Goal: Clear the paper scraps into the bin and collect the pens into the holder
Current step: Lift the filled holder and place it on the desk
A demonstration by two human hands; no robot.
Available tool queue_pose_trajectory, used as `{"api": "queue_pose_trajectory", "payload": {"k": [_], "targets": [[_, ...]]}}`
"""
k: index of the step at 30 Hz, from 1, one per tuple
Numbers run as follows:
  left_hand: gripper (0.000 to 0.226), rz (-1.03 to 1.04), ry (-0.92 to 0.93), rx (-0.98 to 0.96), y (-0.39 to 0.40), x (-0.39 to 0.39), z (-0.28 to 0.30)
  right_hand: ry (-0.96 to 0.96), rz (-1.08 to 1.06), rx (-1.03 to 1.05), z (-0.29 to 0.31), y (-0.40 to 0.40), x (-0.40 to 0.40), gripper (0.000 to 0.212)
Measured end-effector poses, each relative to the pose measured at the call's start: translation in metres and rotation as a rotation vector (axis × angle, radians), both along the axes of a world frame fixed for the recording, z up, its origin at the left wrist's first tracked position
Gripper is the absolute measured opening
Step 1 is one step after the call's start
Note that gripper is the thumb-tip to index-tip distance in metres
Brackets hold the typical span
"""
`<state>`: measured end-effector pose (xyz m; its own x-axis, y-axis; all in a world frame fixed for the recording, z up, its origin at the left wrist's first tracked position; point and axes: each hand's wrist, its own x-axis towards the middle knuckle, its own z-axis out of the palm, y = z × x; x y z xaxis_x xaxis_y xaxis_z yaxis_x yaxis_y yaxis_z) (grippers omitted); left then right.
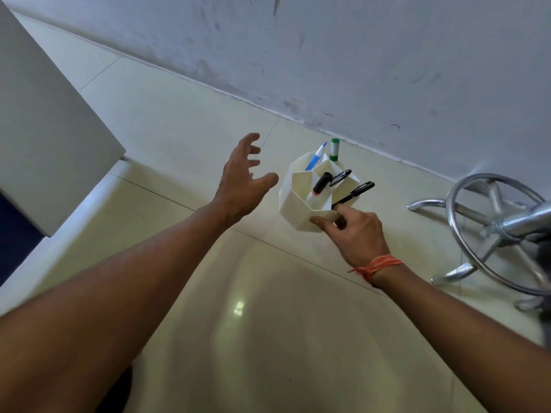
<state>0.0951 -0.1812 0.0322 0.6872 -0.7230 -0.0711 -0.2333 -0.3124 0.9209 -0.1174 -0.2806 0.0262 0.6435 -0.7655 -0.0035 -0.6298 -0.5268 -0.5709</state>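
Note:
A cream, faceted pen holder point(293, 201) stands on the tiled floor near the wall. In its compartments are a blue-and-white pen point(315, 156), a green-capped marker point(334, 149), a black-capped marker point(321, 183) and a black pen point(340, 177). My right hand point(356, 232) pinches the holder's near rim, and another black pen point(354, 193) slants up from its fingertips over the holder's right edge. My left hand point(243, 180) hovers just left of the holder, fingers spread, holding nothing. No paper scraps or bin are in view.
A chrome stool base point(495, 231) with a ring footrest stands to the right. A white cabinet or desk side point(44, 138) fills the left. The scuffed wall point(357, 55) runs behind the holder.

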Motion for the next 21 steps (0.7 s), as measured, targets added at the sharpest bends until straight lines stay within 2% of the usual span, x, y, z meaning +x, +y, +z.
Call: {"api": "queue_pose_trajectory", "payload": {"k": [3, 6, 12, 17, 19, 21], "targets": [[0.081, -0.002, -0.043, 0.036, 0.007, 0.007, 0.058, 0.021, 0.052, -0.022, 0.068, -0.002, 0.007, 0.042], [0.078, 0.059, 0.0, 0.034, 0.015, 0.012, 0.148, 0.05, 0.098, -0.044, 0.155, -0.006, 0.013, 0.041], [0.075, 0.223, 0.116, -0.075, 0.042, 0.006, 0.404, 0.074, 0.176, -0.064, 0.412, -0.01, 0.035, 0.039], [0.072, 0.365, 0.131, -0.151, 0.093, 0.005, 0.618, 0.065, 0.275, -0.119, 0.614, 0.013, 0.057, 0.037], [0.069, 0.415, 0.114, -0.152, 0.123, 0.008, 0.683, 0.063, 0.327, -0.126, 0.675, 0.034, 0.067, 0.036], [0.067, 0.446, 0.095, -0.147, 0.152, 0.016, 0.724, 0.042, 0.356, -0.114, 0.717, 0.049, 0.079, 0.036]]}}
